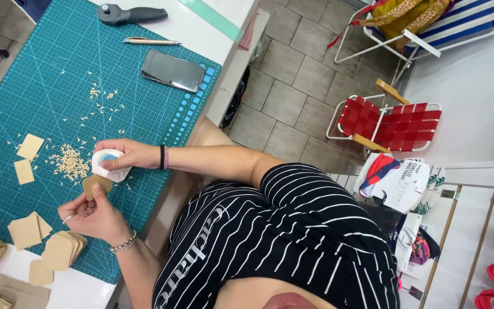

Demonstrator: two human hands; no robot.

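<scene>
Both my hands work over the teal gridded cutting mat [41, 74]. My right hand [122, 153] is closed around the small white rounded corner punch with a blue top [108, 164]. My left hand [91, 216] pinches a tan square card piece [96, 184], corner pointing up into the punch's near edge, touching it. The heap of tan paper shavings [70, 163] lies just left.
</scene>
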